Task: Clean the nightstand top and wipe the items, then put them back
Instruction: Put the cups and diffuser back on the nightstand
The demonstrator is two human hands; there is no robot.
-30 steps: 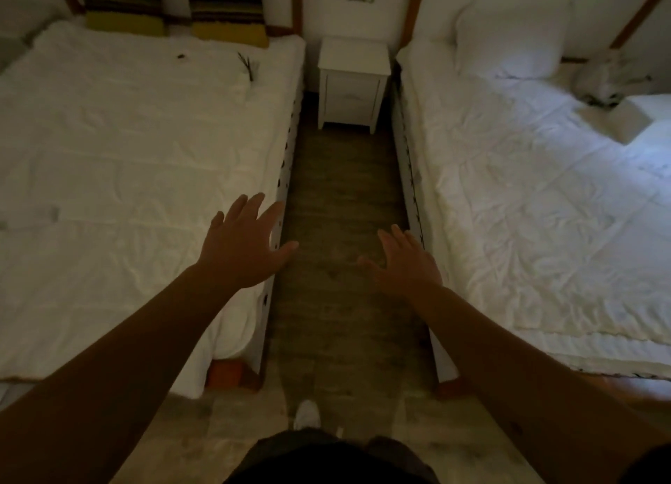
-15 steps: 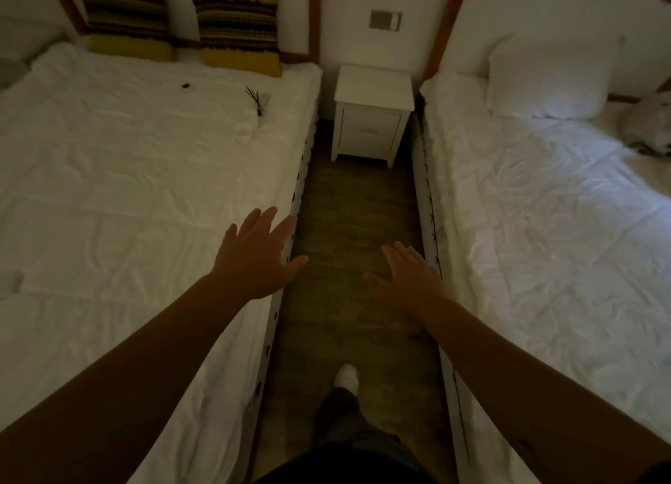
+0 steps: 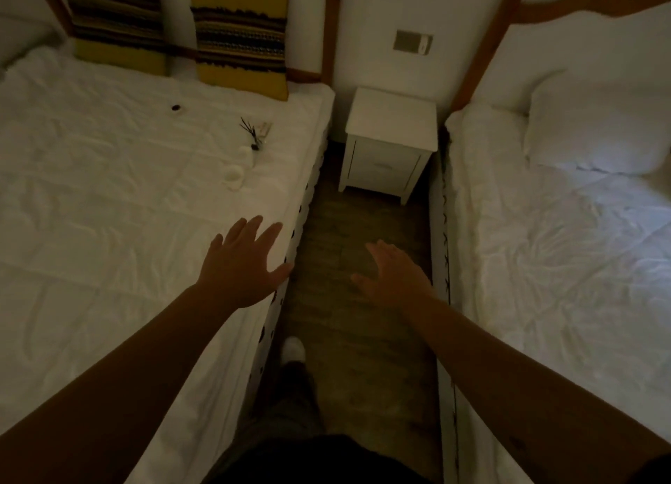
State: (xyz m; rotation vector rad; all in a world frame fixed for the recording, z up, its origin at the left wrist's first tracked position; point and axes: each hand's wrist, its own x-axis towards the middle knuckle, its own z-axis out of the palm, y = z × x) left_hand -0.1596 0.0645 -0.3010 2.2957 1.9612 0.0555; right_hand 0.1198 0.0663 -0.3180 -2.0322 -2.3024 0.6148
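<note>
Bedding fills the left of the frame: a white-sheeted left bed [image 3: 109, 200] with two striped yellow cushions [image 3: 239, 36] propped at its head in the upper left. On the sheet near its right edge lie a few small items [image 3: 250, 138]: a dark bundle of thin sticks, something small and white beside it, a pale rounded piece lower down, and a tiny dark object further left. What they are is too dim to tell.

The left hand [image 3: 243, 265] hovers over that bed's edge, fingers spread wide and straight, holding nothing. The right hand [image 3: 392, 276] hangs above the wooden floor [image 3: 356, 338] of the aisle, fingers relaxed and loosely extended, likewise empty.

At upper centre, against the wall between the beds, stands the white nightstand [image 3: 392, 120], its top bare. A second bed [image 3: 562, 265] with a white pillow [image 3: 595, 127] occupies the right.

Judging from the bare top and the items on the sheet, clearing seems done; no cloth is visible, so whether wiping has happened cannot be told. Returning the items remains.
</note>
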